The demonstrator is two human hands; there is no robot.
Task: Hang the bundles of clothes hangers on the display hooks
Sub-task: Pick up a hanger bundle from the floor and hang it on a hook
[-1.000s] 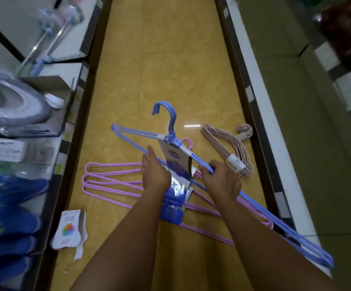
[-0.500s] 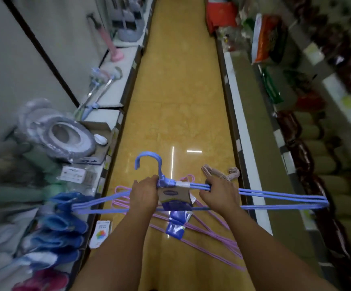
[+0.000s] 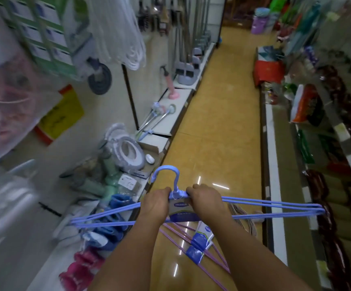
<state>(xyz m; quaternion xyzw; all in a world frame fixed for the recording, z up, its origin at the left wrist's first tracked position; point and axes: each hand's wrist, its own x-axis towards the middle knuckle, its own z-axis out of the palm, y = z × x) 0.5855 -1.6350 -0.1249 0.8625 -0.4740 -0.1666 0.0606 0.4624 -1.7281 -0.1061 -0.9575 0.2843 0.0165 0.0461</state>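
A bundle of blue hangers [image 3: 271,207] is held level in front of me, its hook [image 3: 167,172] pointing up. My left hand [image 3: 154,205] grips it just left of the hook's base, and my right hand [image 3: 207,203] grips it just right of there. A paper label [image 3: 182,211] shows between the hands. On the floor below lies a bundle of purple hangers [image 3: 193,244] with a blue and white label. A beige bundle [image 3: 245,217] lies on the floor to its right. White hangers [image 3: 126,40] hang on the wall at upper left.
A shop aisle with a yellow floor [image 3: 223,114] runs ahead. Low shelves on the left hold a toilet seat [image 3: 128,152], slippers [image 3: 109,223] and brushes. Shelves of packaged goods [image 3: 309,106] line the right. Mops [image 3: 189,38] stand far left.
The blue bundle has been lifted off the floor and turned level. My right hand has slid in towards the hook. My view has tilted up from the floor to the aisle and wall.
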